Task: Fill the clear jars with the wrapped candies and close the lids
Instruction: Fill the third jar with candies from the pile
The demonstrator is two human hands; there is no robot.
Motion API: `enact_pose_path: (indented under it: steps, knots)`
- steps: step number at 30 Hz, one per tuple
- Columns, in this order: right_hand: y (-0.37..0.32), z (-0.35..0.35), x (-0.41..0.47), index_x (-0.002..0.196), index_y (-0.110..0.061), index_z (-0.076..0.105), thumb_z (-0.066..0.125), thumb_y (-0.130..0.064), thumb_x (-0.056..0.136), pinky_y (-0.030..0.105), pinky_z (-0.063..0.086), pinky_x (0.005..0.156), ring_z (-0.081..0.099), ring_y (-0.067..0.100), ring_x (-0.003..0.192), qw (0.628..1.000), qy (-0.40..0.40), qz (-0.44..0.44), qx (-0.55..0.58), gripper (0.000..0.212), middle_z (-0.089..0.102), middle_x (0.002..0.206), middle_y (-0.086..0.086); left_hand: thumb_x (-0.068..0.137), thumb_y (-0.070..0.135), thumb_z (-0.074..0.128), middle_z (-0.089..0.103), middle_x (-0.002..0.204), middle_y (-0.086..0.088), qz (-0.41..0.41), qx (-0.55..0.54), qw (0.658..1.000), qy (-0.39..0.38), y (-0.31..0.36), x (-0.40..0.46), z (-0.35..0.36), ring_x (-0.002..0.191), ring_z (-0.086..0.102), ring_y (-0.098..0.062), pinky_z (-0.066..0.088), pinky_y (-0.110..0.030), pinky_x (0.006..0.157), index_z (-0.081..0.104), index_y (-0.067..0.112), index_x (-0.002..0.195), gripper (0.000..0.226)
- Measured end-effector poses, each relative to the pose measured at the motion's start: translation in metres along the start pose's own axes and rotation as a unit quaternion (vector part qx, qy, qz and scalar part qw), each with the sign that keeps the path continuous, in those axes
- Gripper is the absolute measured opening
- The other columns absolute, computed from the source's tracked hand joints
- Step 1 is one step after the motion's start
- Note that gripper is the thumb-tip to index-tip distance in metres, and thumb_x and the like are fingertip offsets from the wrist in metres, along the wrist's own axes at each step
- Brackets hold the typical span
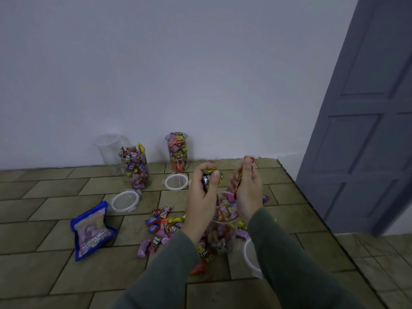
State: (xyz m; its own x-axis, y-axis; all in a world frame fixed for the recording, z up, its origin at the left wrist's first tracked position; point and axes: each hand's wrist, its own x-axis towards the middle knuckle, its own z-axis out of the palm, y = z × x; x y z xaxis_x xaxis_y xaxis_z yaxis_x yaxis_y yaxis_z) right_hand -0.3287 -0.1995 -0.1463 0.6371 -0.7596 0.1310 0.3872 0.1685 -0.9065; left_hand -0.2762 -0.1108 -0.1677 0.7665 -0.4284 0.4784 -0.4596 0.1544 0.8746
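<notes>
The jar now being filled stands on the tiled floor directly below both hands, near the lower middle of the view, its mouth uncovered and already heaped with wrapped candies to about the rim. The left hand has its fingers and thumb curled around a small bunch of candies, a dark purple and yellow wrapper showing between them. The right hand pinches another candy in a red and orange wrapper, held upright above the jar's mouth. The step in hand looks like the last of the filling for this jar. The next move probably calls for letting these pieces drop in, then picking up the lid that lies flat just beside the jar on the right and pressing it down.

The jar is clear-walled and cylindrical, so the mixed pink, yellow and orange wrappers show through it. Loose candies lie scattered on the floor to its left and around its base. Two more filled jars stand near the wall, both without lids; their lids lie on the floor in front of them. An empty jar stands behind the left one, and a blue candy bag lies flat further left.
</notes>
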Motion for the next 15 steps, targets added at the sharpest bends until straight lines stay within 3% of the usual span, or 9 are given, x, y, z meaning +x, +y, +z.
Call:
enact_pose_path:
  steps: [3, 7, 13, 15]
  knots:
    - [0.0027, -0.0005, 0.0001, 0.072, -0.016, 0.045, 0.038, -0.048, 0.099, 0.026, 0.028, 0.045, 0.033, 0.009, 0.047, 1.0, -0.01, 0.003, -0.02, 0.042, 0.038, 0.055, -0.004, 0.097, 0.041, 0.049, 0.058, 0.095, 0.007, -0.008, -0.002, 1.0, -0.005, -0.0072, -0.0006, -0.0007, 0.086, 0.057, -0.013, 0.048, -0.032, 0.078, 0.052, 0.034, 0.11, 0.015]
    - [0.0048, -0.0008, 0.0001, 0.073, -0.016, 0.046, 0.038, -0.046, 0.1, 0.025, 0.028, 0.045, 0.034, 0.01, 0.049, 0.999, -0.022, 0.002, -0.042, 0.04, 0.038, 0.057, -0.004, 0.097, 0.035, 0.053, 0.06, 0.094, 0.007, -0.024, -0.003, 1.0, 0.002, -0.0077, -0.0053, 0.001, 0.091, 0.06, -0.011, 0.049, -0.027, 0.082, 0.054, 0.034, 0.104, 0.007]
    - [0.0065, -0.0024, 0.0014, 0.075, -0.017, 0.047, 0.039, -0.047, 0.099, 0.023, 0.03, 0.044, 0.035, 0.008, 0.048, 0.999, -0.001, 0.025, -0.025, 0.039, 0.04, 0.057, -0.005, 0.093, 0.022, 0.062, 0.056, 0.076, -0.011, -0.075, -0.047, 0.996, 0.016, -0.0105, -0.005, -0.0033, 0.069, 0.055, -0.014, 0.049, -0.029, 0.07, 0.055, 0.007, 0.088, 0.017]
    - [0.0066, -0.003, 0.0016, 0.075, -0.017, 0.048, 0.039, -0.046, 0.099, 0.024, 0.029, 0.045, 0.035, 0.008, 0.048, 0.999, -0.002, 0.026, -0.02, 0.039, 0.04, 0.056, -0.006, 0.093, 0.019, 0.062, 0.052, 0.074, -0.009, -0.078, -0.04, 0.996, 0.011, -0.009, -0.0062, -0.0022, 0.067, 0.051, -0.012, 0.047, -0.025, 0.067, 0.055, 0.005, 0.086, 0.018]
